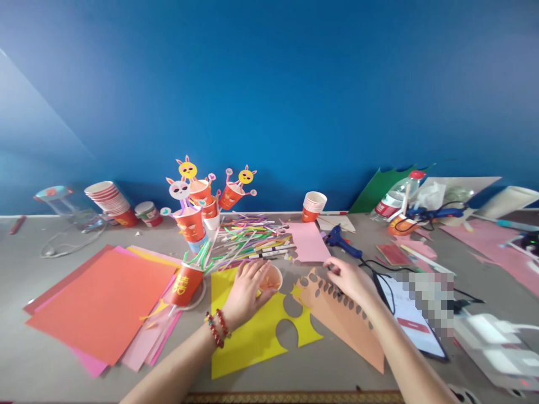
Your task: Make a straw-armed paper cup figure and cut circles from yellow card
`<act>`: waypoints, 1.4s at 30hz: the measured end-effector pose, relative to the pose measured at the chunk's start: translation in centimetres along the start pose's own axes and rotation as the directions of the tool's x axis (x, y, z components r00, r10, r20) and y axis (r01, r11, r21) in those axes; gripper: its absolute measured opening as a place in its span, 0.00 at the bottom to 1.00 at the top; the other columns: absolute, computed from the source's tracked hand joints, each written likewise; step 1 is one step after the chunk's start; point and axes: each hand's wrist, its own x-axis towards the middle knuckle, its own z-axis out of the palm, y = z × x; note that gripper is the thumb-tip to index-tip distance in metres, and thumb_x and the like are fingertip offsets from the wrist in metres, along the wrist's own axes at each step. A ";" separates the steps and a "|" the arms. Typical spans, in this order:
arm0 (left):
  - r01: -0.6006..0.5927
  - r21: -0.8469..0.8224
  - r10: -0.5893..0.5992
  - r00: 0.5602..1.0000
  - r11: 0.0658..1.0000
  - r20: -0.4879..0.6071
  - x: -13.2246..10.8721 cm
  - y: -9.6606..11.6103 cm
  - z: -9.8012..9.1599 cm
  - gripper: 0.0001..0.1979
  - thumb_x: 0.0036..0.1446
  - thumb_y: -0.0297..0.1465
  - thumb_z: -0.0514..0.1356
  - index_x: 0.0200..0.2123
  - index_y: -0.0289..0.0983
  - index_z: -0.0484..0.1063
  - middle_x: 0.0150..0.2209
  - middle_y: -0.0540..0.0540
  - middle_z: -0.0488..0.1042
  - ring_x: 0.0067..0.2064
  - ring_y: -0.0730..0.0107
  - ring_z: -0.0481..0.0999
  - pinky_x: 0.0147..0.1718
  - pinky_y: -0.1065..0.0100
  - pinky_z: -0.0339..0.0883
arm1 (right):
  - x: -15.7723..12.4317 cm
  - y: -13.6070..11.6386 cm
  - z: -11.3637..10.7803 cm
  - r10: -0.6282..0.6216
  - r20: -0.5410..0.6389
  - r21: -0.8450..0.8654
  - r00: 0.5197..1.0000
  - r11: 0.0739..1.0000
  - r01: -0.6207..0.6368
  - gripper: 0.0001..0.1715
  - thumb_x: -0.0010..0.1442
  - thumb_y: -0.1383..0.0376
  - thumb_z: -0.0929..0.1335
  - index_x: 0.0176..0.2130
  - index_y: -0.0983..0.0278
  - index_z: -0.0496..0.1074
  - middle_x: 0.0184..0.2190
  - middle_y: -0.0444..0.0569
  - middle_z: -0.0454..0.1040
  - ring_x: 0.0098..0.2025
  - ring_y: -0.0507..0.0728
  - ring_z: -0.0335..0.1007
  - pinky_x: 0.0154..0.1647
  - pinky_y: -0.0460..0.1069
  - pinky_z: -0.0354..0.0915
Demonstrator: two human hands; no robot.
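My left hand (249, 292), with beaded bracelets at the wrist, rests over a yellow sheet (240, 350) with round cut-outs. Its spread fingers and thumb lie around a round paper cup (273, 277), seen from above. My right hand (343, 276) is over the top of an orange sheet (351, 331) with a row of small oval holes. The fingers of that hand are bent together, and what they hold, if anything, is too small to make out. Just above it lie a pink sheet (310, 241) and a blue glue gun (343, 241).
Decorated cups (191, 224) with animal faces stand behind a pile of pipe cleaners (248, 238). Coloured sheets (109, 303) lie left, beside a tipped red cup (186, 285). A phone or tablet (410, 317), cables and a white power strip (501, 353) are at the right.
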 end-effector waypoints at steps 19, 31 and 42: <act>0.010 0.010 -0.010 1.000 1.000 -0.003 0.0 0.0 0.1 0.27 0.65 0.42 0.55 0.63 0.39 0.59 0.61 0.38 0.68 0.63 0.52 0.64 0.62 0.44 0.52 | -6.6 -6.3 1.0 -0.269 0.097 0.854 0.958 0.517 0.058 0.15 0.65 0.55 0.64 0.36 0.63 0.72 0.25 0.46 0.73 0.24 0.53 0.67 0.24 0.46 0.63; 0.010 0.001 -0.010 1.000 1.000 -0.006 -0.1 0.1 0.0 0.26 0.65 0.42 0.55 0.62 0.39 0.60 0.61 0.38 0.68 0.63 0.52 0.64 0.62 0.46 0.53 | -6.4 -10.0 4.9 -0.600 -0.086 0.406 0.796 0.708 0.577 0.09 0.65 0.68 0.61 0.33 0.60 0.67 0.26 0.45 0.73 0.29 0.55 0.70 0.32 0.47 0.62; 0.015 0.005 -0.015 1.000 1.000 0.003 0.0 0.1 0.0 0.26 0.65 0.43 0.54 0.63 0.40 0.60 0.61 0.39 0.67 0.63 0.52 0.63 0.62 0.46 0.53 | -6.1 -10.0 6.7 -0.658 -0.111 0.300 0.745 0.693 0.656 0.08 0.64 0.69 0.61 0.34 0.61 0.67 0.27 0.46 0.73 0.30 0.56 0.70 0.31 0.47 0.60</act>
